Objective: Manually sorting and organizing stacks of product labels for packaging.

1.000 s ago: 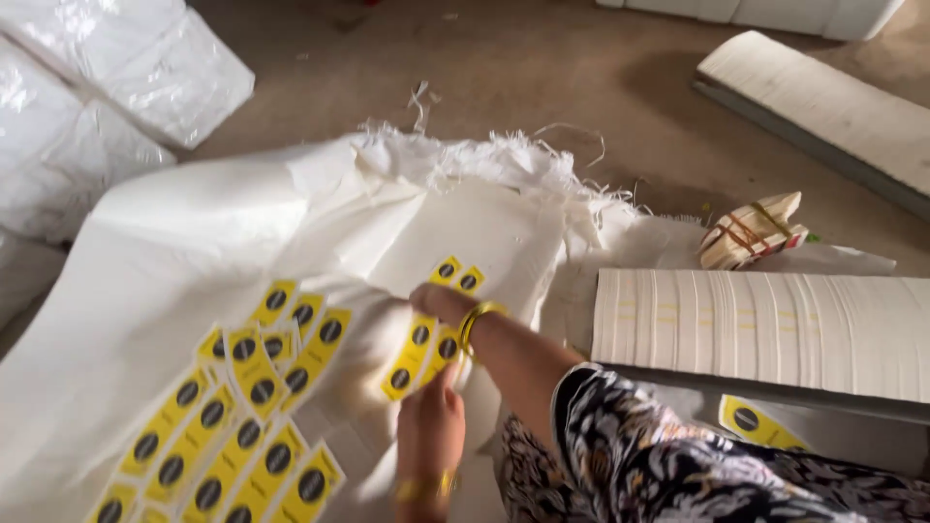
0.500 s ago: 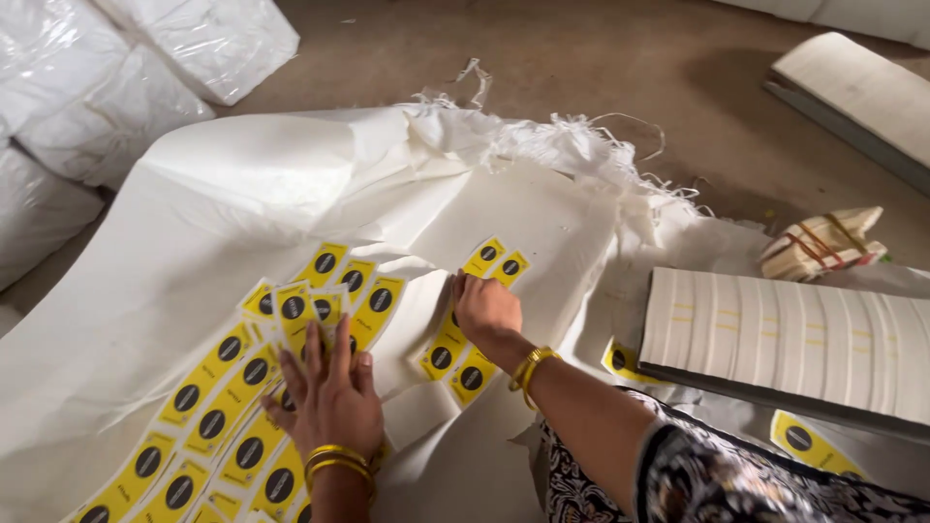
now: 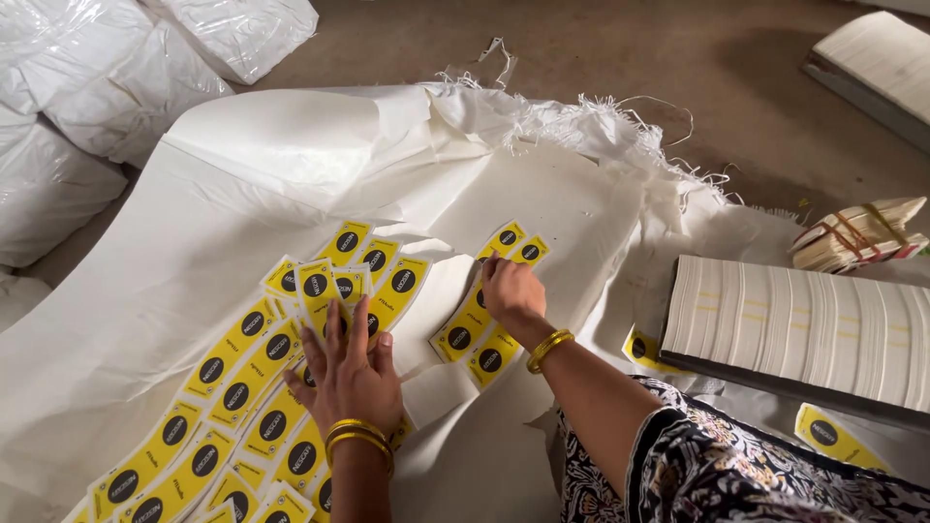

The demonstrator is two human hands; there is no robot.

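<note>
Left hand [image 3: 351,373]: laid flat, fingers spread, on the overlapping yellow labels [image 3: 242,387]; nothing is gripped.
Right hand [image 3: 511,291]: curled, fingertips pressed on a short label strip [image 3: 481,329].
Labels: spread over the white sack [image 3: 194,213].

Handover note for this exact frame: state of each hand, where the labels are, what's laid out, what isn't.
Left hand: flat, fingers spread, pressing on the big spread of yellow labels. It grips nothing.
Right hand: palm down on the smaller label group, fingertips at its upper labels. Whether it pinches one cannot be told.
Both groups lie on the white woven sack, spread on the floor.
Laid out: overlapping rows from lower left up to the middle, plus the small group.
Not laid out: a loose label and another by the white sheet stack, and a banded bundle behind it.
</note>
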